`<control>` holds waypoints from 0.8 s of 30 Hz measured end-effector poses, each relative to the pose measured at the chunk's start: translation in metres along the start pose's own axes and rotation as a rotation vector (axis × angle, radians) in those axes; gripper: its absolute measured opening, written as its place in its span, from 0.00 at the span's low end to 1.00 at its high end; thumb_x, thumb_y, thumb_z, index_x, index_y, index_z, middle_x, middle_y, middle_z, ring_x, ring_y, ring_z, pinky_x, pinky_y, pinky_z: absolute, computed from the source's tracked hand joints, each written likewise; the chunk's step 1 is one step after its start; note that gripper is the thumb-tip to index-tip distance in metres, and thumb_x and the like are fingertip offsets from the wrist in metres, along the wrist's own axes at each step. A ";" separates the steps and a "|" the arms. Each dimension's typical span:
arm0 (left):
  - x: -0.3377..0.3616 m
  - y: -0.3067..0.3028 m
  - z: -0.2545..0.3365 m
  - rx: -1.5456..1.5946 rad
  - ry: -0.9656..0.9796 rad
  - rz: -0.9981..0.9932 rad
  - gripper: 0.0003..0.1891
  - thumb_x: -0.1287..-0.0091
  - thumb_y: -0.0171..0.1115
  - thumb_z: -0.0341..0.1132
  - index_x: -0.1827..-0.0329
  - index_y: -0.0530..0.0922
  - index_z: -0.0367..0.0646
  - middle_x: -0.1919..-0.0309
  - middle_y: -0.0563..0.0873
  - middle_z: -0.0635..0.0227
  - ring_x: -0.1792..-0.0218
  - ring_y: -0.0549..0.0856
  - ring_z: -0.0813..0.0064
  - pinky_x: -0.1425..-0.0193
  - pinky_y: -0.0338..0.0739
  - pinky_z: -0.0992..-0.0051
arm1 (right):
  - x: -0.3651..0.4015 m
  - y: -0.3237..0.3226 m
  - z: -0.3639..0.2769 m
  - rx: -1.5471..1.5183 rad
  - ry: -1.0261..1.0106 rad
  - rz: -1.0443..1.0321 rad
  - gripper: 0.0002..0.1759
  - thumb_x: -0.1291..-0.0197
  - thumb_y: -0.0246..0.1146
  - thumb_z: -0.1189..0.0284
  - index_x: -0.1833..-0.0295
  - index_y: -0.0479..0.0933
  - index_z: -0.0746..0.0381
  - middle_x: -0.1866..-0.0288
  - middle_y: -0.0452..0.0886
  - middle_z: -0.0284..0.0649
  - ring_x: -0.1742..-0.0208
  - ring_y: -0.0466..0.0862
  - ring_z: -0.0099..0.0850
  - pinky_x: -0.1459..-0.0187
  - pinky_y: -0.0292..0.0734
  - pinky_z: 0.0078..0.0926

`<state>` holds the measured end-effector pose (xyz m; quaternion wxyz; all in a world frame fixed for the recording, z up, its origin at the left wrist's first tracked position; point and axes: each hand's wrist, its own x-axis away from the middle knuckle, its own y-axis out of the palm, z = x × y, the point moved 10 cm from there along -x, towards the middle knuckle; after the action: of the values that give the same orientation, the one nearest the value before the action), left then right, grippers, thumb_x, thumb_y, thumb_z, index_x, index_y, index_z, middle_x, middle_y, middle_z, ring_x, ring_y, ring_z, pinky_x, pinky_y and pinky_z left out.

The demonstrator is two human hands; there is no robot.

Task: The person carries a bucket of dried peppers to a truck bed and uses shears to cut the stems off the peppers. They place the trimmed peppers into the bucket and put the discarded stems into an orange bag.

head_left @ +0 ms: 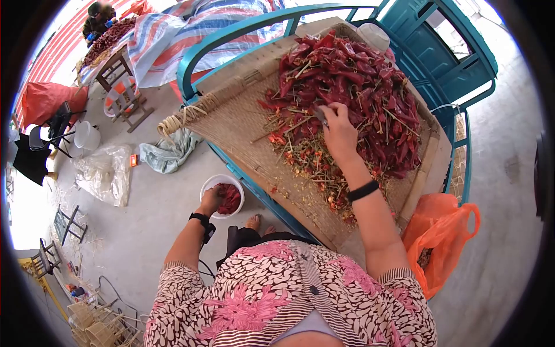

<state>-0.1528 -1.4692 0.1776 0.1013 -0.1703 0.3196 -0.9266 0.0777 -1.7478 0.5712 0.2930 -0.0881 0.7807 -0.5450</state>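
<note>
My right hand (339, 128) reaches over a heap of dried red chilies (358, 87) on a woven mat (225, 130). Its fingers are closed on a small grey metal tool (321, 114), which looks like scissors, partly hidden by the hand. My left hand (211, 199) is low at the left rim of a white bucket (204, 184), with red chilies (230, 199) inside. The left fingers look curled, and what they hold is hidden. Loose stems and yellowish bits (312, 156) lie beside the heap, below my right hand.
The mat rests on a teal metal cart (231, 36) with raised rails. An orange plastic bag (433, 231) hangs at its right side. Clear plastic (107, 173), a greenish bag (170, 151) and stools (124, 87) are on the floor at left. Another person (98, 23) sits at the back.
</note>
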 end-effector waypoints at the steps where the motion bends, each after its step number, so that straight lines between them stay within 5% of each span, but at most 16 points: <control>1: 0.004 -0.010 0.019 -0.138 0.041 0.066 0.10 0.44 0.58 0.27 0.60 0.84 0.44 0.63 0.87 0.57 0.58 0.86 0.55 0.51 0.80 0.64 | -0.003 0.007 -0.003 0.021 -0.022 -0.053 0.21 0.45 0.65 0.77 0.45 0.74 0.54 0.46 0.71 0.38 0.58 0.82 0.42 0.60 0.78 0.41; 2: 0.017 -0.027 0.054 -0.275 0.079 0.131 0.09 0.44 0.58 0.27 0.61 0.84 0.44 0.63 0.87 0.57 0.58 0.86 0.55 0.51 0.80 0.63 | -0.005 0.015 -0.005 0.042 -0.043 -0.108 0.20 0.44 0.65 0.77 0.45 0.74 0.53 0.45 0.71 0.37 0.58 0.82 0.42 0.60 0.78 0.41; 4: 0.026 -0.008 0.090 -0.546 0.334 -0.075 0.09 0.42 0.57 0.28 0.62 0.84 0.44 0.63 0.87 0.58 0.58 0.86 0.55 0.53 0.80 0.62 | -0.004 0.013 0.001 0.038 -0.035 -0.039 0.17 0.44 0.65 0.77 0.48 0.75 0.54 0.47 0.73 0.37 0.57 0.82 0.42 0.60 0.78 0.40; 6: 0.044 0.041 0.088 -0.791 0.780 -0.622 0.10 0.41 0.57 0.28 0.61 0.85 0.44 0.62 0.88 0.59 0.59 0.86 0.56 0.54 0.81 0.63 | -0.001 0.003 0.005 -0.010 -0.020 0.074 0.17 0.44 0.64 0.76 0.48 0.75 0.55 0.49 0.74 0.39 0.58 0.83 0.42 0.62 0.78 0.40; 8: 0.068 0.002 0.125 0.271 0.097 -0.899 0.09 0.37 0.60 0.33 0.59 0.84 0.40 0.68 0.87 0.65 0.64 0.86 0.69 0.59 0.80 0.72 | 0.006 -0.016 0.003 -0.248 0.078 0.126 0.11 0.37 0.62 0.74 0.50 0.74 0.59 0.52 0.76 0.38 0.60 0.82 0.33 0.61 0.77 0.33; 9: 0.088 -0.018 0.170 0.294 0.093 -0.992 0.10 0.33 0.60 0.35 0.58 0.82 0.37 0.68 0.85 0.66 0.63 0.84 0.74 0.57 0.78 0.74 | 0.011 -0.019 0.006 -0.459 0.160 0.122 0.09 0.36 0.61 0.72 0.51 0.74 0.61 0.52 0.76 0.37 0.60 0.81 0.28 0.60 0.76 0.31; 10: 0.099 -0.041 0.214 0.334 0.193 -0.997 0.11 0.32 0.60 0.35 0.56 0.81 0.36 0.67 0.85 0.66 0.62 0.84 0.75 0.56 0.77 0.75 | 0.017 -0.020 0.009 -0.669 0.243 0.121 0.09 0.34 0.61 0.70 0.52 0.73 0.62 0.52 0.77 0.36 0.60 0.80 0.24 0.59 0.76 0.30; 11: 0.108 -0.060 0.253 0.373 0.292 -1.004 0.11 0.31 0.59 0.35 0.55 0.80 0.36 0.66 0.85 0.66 0.62 0.84 0.76 0.54 0.77 0.77 | 0.022 -0.026 0.002 -0.746 0.223 0.132 0.10 0.31 0.59 0.67 0.53 0.74 0.62 0.54 0.79 0.35 0.67 0.77 0.17 0.68 0.72 0.20; 13: 0.106 -0.092 0.307 0.407 0.381 -0.904 0.10 0.30 0.58 0.32 0.51 0.79 0.37 0.61 0.85 0.69 0.59 0.83 0.79 0.52 0.77 0.77 | 0.037 -0.023 -0.005 -0.940 0.369 0.013 0.10 0.31 0.59 0.66 0.52 0.75 0.61 0.56 0.81 0.35 0.73 0.76 0.17 0.75 0.66 0.15; 15: 0.089 -0.125 0.356 0.587 0.529 -0.616 0.14 0.30 0.58 0.33 0.45 0.76 0.37 0.59 0.84 0.69 0.56 0.83 0.79 0.50 0.76 0.78 | 0.046 -0.028 -0.028 -1.065 0.403 -0.086 0.08 0.31 0.58 0.70 0.53 0.75 0.62 0.59 0.79 0.34 0.67 0.79 0.20 0.67 0.73 0.20; 17: 0.080 -0.160 0.398 0.335 0.856 -0.014 0.18 0.29 0.58 0.33 0.38 0.73 0.39 0.56 0.84 0.68 0.53 0.82 0.78 0.49 0.75 0.78 | 0.055 -0.032 -0.051 -1.190 0.398 -0.183 0.07 0.31 0.58 0.71 0.53 0.76 0.63 0.61 0.77 0.33 0.64 0.80 0.20 0.65 0.76 0.21; 19: 0.068 -0.141 0.415 0.476 0.854 -0.049 0.20 0.29 0.58 0.34 0.36 0.71 0.39 0.54 0.83 0.69 0.55 0.81 0.79 0.49 0.75 0.78 | 0.065 -0.033 -0.067 -1.339 0.387 -0.273 0.06 0.32 0.59 0.73 0.54 0.76 0.64 0.60 0.78 0.33 0.64 0.79 0.19 0.69 0.77 0.17; 22: 0.061 -0.117 0.424 0.694 0.540 -0.486 0.22 0.28 0.58 0.35 0.33 0.69 0.37 0.52 0.81 0.69 0.56 0.80 0.81 0.50 0.74 0.79 | 0.071 -0.040 -0.071 -1.310 0.312 -0.212 0.05 0.33 0.60 0.75 0.55 0.78 0.63 0.59 0.79 0.34 0.64 0.79 0.20 0.69 0.77 0.18; 23: 0.067 -0.103 0.425 0.754 0.373 -0.693 0.23 0.28 0.57 0.36 0.33 0.68 0.37 0.51 0.80 0.70 0.56 0.79 0.82 0.50 0.74 0.79 | 0.070 -0.050 -0.069 -1.128 0.240 -0.140 0.05 0.35 0.61 0.76 0.55 0.78 0.63 0.59 0.79 0.34 0.64 0.80 0.21 0.68 0.78 0.19; 24: 0.063 -0.100 0.426 0.785 0.415 -0.671 0.22 0.27 0.57 0.36 0.34 0.68 0.36 0.52 0.81 0.70 0.58 0.79 0.82 0.52 0.75 0.79 | 0.070 -0.061 -0.069 -0.943 0.168 -0.073 0.06 0.37 0.63 0.77 0.55 0.79 0.62 0.60 0.79 0.35 0.64 0.80 0.22 0.67 0.78 0.20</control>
<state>-0.0568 -1.6479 0.5699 -0.2085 -0.0261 -0.1081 -0.9717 -0.0284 -1.7484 0.6170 0.1377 -0.1945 0.9601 -0.1465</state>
